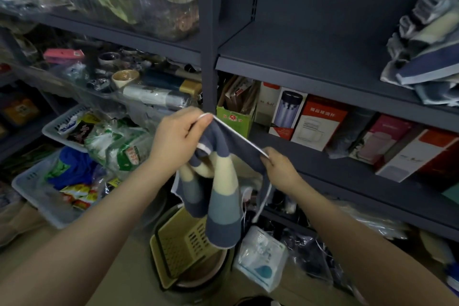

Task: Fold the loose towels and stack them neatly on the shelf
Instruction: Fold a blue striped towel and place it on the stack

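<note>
A striped towel (221,189) is held up in front of the dark grey shelving by both hands. Its white-trimmed top edge is pinched at one corner by the left hand (177,139), whose fingers are curled round the cloth, and at the other end by the right hand (279,166), whose fingers are likewise closed on the hem. Between the two grips the edge is stretched taut and slopes down toward the right hand. Below it the rest of the towel, banded in dark blue, cream and grey-blue, hangs bunched and unfolded above a yellow slotted basket (181,253) set in a round tub on the floor. On the upper right shelf (298,57) a rumpled pile of towels (427,47) in the same colours is seen near the right edge. The shelf below is lined with boxed cups (320,124). To the left, white baskets (57,129) filled with packaged goods are seen.
</note>
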Tool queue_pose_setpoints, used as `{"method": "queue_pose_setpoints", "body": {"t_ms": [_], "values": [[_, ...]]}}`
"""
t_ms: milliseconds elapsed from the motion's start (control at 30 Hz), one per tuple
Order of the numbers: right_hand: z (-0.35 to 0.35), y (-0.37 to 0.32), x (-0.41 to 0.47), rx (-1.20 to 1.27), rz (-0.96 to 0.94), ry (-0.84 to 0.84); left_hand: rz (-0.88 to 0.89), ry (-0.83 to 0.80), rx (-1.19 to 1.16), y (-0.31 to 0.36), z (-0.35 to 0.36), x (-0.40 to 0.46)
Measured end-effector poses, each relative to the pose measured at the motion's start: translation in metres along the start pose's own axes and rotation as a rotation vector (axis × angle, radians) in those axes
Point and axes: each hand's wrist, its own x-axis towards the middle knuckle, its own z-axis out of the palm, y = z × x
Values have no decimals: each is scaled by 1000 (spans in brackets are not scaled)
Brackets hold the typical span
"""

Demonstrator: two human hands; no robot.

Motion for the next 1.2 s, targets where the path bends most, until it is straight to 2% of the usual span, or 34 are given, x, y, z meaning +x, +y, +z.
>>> {"method": "queue_pose_setpoints", "body": {"t_ms": [67,133,200,267,367,533,733,933,1000,1200], "values": [[0,-8,-1,118,43,129,-10,-145,161,-10,2,-7],[0,-29,-4,110,-90,173,-172,-385,294,-14,11,-12],[0,-55,-9,0,-276,122,-254,-512,310,-9,23,-17],[-3,-69,-13,-94,-368,107,-180,-512,222,-2,33,-21],[-15,-71,-16,-87,-371,135,-73,-499,-42,4,35,-21],[-20,-63,-22,47,-407,68,-215,-591,-275,8,40,-26],[-24,-52,-25,159,-471,2,-243,-502,-481,14,40,-29],[-34,-30,-26,43,-393,-51,-409,-129,-699,9,34,-17],[-39,-28,-26,71,-352,-64,-478,-87,-703,-1,33,-15],[-44,-33,-26,467,-132,-241,-576,-76,-594,-22,43,-15]]}}
